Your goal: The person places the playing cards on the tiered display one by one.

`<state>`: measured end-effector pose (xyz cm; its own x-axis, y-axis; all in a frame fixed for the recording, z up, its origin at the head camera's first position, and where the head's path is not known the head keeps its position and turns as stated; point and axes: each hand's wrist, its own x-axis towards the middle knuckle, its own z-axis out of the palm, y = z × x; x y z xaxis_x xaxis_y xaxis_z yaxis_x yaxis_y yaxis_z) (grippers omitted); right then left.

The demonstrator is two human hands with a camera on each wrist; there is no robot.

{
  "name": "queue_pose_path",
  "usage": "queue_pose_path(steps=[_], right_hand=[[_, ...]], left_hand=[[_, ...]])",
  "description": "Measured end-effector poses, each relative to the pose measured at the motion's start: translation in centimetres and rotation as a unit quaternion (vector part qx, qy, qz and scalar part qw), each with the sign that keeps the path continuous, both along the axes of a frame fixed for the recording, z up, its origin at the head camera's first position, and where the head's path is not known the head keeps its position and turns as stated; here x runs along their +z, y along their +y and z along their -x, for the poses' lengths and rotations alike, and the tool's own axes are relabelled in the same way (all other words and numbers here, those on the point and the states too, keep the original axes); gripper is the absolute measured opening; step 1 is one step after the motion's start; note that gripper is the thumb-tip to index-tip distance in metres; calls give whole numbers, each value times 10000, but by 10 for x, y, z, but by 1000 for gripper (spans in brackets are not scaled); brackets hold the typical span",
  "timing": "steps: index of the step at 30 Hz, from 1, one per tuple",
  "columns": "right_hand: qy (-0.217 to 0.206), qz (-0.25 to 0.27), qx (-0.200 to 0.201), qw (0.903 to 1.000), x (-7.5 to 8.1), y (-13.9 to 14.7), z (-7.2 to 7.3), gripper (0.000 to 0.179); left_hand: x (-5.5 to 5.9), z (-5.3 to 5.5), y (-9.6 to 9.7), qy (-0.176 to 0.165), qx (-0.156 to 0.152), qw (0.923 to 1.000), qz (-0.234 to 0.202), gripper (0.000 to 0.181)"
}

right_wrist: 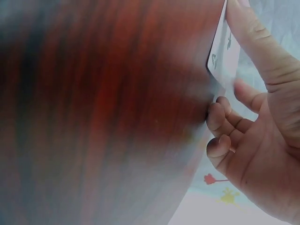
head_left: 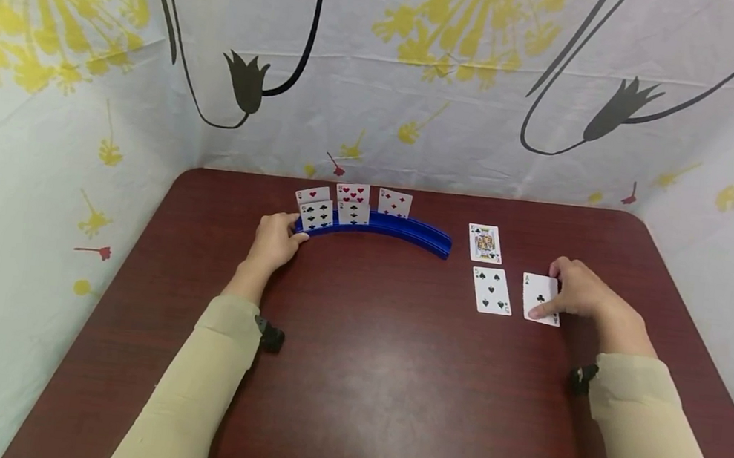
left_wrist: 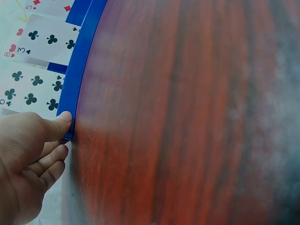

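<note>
In the head view, my left hand [head_left: 274, 242] grips the left end of a curved blue card holder [head_left: 407, 228]. The left wrist view shows the thumb on the holder's front wall [left_wrist: 77, 79] and the other fingers curled by its end. Playing cards stand in the holder, among them a six of clubs [head_left: 316, 215], a three of clubs [head_left: 353, 213], an eight of hearts [head_left: 353, 192] and a five of diamonds [head_left: 395, 203]. At the right, my right hand [head_left: 581, 287] pinches an ace [head_left: 537, 290], thumb across its face. This card looks slightly tilted in the right wrist view.
A king [head_left: 485, 244] lies face up right of the holder. Nearer to me lies a five of spades [head_left: 492, 291], just left of the ace. All stand on a dark red-brown wooden table [head_left: 378, 379]. Patterned white cloth [head_left: 417, 137] hangs behind and at both sides.
</note>
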<state>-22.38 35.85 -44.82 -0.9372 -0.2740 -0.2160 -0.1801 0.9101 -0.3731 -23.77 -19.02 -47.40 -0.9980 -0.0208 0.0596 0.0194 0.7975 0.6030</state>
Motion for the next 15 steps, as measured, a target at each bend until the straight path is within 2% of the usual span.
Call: queue_pose_path(steps=[8,11,15], right_hand=[[-158,140,-169,9996,4,-1,1,97],[-37,193,-229,9995,7,-3,0,91],[385,34,-449,9982,11,-4,-1,85]], left_hand=[[0,0,0,-9,16,10000,-43,51],[1,0,0,-27,20,10000,-45,52],[1,0,0,-16,-24,10000,-1,51]])
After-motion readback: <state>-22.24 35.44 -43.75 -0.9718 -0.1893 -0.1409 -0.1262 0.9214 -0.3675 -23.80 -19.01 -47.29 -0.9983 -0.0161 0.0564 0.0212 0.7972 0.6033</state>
